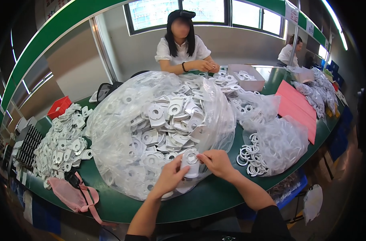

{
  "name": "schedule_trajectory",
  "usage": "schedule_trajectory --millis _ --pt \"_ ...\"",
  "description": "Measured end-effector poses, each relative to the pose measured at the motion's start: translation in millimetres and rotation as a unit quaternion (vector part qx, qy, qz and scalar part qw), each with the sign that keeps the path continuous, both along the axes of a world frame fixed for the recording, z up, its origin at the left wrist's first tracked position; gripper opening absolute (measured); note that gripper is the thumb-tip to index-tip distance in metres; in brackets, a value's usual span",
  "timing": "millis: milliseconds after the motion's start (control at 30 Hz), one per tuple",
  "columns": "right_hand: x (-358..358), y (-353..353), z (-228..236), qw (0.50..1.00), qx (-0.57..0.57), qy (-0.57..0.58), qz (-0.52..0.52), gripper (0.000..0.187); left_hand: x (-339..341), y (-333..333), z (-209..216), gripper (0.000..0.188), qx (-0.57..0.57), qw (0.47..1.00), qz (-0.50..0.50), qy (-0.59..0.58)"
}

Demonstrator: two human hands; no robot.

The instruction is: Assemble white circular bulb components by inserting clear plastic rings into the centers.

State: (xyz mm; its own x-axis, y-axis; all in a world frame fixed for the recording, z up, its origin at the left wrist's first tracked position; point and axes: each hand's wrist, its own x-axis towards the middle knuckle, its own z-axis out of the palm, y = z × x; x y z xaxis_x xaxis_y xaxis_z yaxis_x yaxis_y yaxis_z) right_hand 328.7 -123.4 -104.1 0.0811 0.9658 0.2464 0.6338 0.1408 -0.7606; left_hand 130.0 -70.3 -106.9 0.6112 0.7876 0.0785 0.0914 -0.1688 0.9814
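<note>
Left hand [171,176] is clamped on the white plate [190,170] at its left edge; right hand [217,164] pinches the round end from the right. Plate position: between both hands, above the near side of the clear bag [110,108]. Long axis: pointing away from the person — round end far, flat end near. Right hand is nearer the round end. Beyond: piled plates [169,120]. Rightward: loose rings [253,158] on the desk [215,199] — nearer the right hand.
</note>
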Motion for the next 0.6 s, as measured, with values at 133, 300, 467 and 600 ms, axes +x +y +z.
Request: schedule_trajectory --millis 133,300,467,600 --pt "20 1 -5 0.996 0.058 -0.003 -0.066 0.031 -65 50 33 0.009 0.024 0.985 0.164 -0.044" --pt "56 8 17 0.962 0.177 0.025 -0.206 0.012 -223 129 83 0.031 0.045 0.822 0.442 -0.357" --pt "108 -11 27 0.926 0.204 -0.002 -0.318 0.017 -203 135 95 0.061 0.065 0.741 0.526 -0.411" --pt "134 -21 20 0.944 0.068 -0.035 -0.321 0.012 -93 119 70 0.029 0.168 0.904 0.359 -0.164"
